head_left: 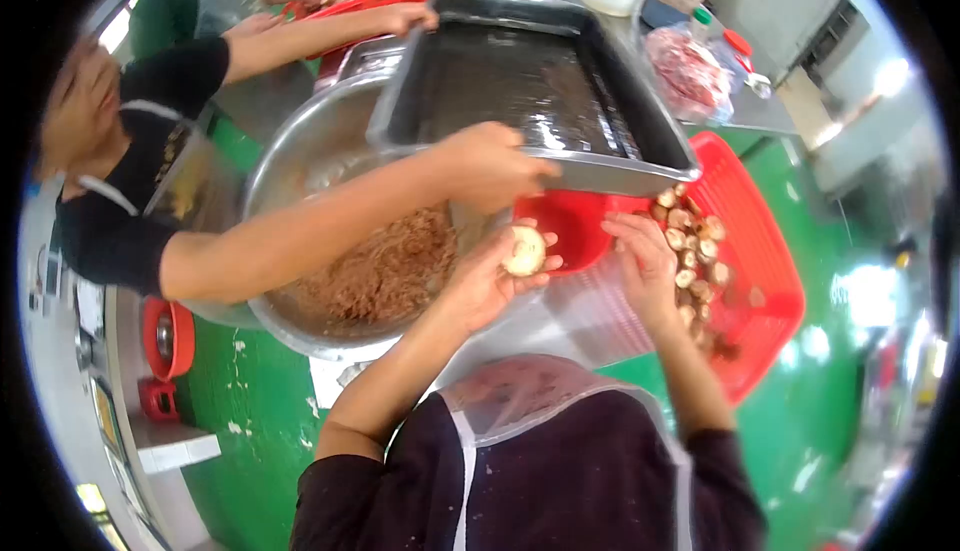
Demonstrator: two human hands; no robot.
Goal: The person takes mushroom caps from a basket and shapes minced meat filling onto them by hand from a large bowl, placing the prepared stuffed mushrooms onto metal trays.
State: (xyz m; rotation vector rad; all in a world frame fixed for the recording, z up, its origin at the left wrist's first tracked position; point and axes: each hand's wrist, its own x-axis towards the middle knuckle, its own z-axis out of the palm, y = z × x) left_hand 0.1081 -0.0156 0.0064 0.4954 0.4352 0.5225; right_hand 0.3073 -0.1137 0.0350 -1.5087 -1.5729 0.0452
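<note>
One pale round piece point(526, 251) lay in left hand point(488, 276), fingers curled around it, by near-left rim of red bowl point(572, 226). Right hand point(645, 256) hung by bowl's right rim, fingers bent; whether it gripped anything could not be told. Red basket point(770, 286) stood at right, cut mushrooms point(686, 251) along its left edge. Large metal bowl point(305, 146) at left held brown minced mixture point(385, 271). Co-worker point(150, 166) reached across it, one hand point(405, 18) at far-left corner of deep metal tray point(640, 177), another point(495, 166) by its near edge.
</note>
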